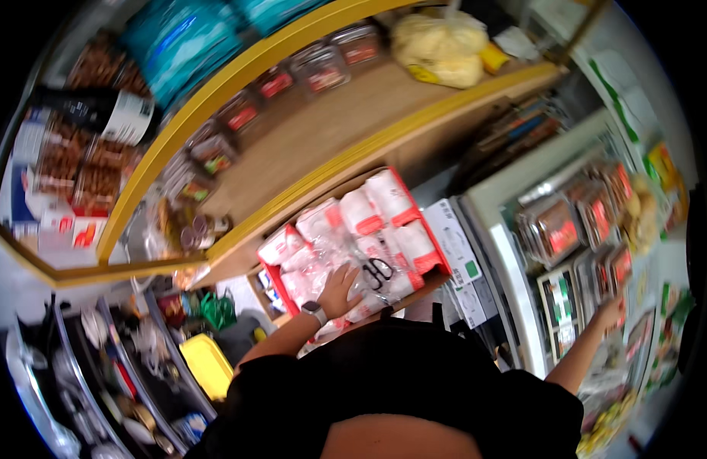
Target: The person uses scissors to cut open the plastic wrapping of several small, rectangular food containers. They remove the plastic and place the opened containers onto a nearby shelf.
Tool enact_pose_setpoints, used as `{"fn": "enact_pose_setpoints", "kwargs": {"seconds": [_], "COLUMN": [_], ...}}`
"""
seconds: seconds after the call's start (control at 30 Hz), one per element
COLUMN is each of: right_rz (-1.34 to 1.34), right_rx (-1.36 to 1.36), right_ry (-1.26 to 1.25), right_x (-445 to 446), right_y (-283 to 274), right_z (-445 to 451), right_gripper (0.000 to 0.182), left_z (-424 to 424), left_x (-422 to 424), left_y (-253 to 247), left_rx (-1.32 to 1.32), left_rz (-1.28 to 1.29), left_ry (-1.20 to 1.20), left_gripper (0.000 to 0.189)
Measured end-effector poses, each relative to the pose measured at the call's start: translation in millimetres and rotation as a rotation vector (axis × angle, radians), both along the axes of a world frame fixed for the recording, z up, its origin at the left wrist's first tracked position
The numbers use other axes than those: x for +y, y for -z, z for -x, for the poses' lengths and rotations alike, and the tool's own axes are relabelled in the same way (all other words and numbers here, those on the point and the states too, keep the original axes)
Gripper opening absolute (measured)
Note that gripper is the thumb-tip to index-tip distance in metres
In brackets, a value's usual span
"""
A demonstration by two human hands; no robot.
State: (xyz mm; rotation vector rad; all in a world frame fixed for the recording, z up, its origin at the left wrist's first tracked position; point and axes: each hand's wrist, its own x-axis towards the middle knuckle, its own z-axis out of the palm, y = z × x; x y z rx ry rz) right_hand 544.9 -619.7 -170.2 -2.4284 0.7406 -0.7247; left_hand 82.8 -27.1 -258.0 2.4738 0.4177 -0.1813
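Observation:
My left hand [337,292], with a watch on the wrist, lies spread over white-and-red plastic-wrapped packs [362,213] in an open red carton [284,295]. Beside its fingertips, two black loops like scissor handles [378,273] rest on the clear wrap. Far to the right, my right hand [610,312] reaches to a clear plastic box of brown food [612,269] on a display counter. Blur hides whether its fingers grip that box or only touch it. More clear boxes with red labels [551,226] sit just beyond.
A yellow-edged wooden shelf [342,137] crosses ahead, bearing small tubs [319,66] and a yellowish bag [439,49]. Dark racks [124,378] and a yellow tray [207,367] stand at lower left. A glass-topped case [502,241] borders the carton's right side.

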Motion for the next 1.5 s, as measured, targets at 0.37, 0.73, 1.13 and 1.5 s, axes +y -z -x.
{"fn": "enact_pose_setpoints", "kwargs": {"seconds": [0.37,0.73,1.13,1.5], "right_rz": [-0.175,0.234,0.273,-0.133], "right_rx": [0.581,0.668,0.582,0.640], "right_ry": [-1.579,-1.770,-1.796,-1.632], "right_x": [362,431,472,472], "right_y": [78,167,145,157], "right_z": [252,315,326,325], "right_gripper": [0.027,0.048,0.041,0.046], "left_z": [-119,-177,-163,-131], "left_x": [356,471,490,340], "left_y": [-33,-65,-36,-107], "left_rx": [-0.444,0.221,-0.049,-0.559], "left_rz": [-0.838,-0.874,-0.930,-0.818], "left_ry": [-0.478,-0.593,-0.493,-0.155], "left_gripper": [0.047,0.081,0.046,0.041]}}
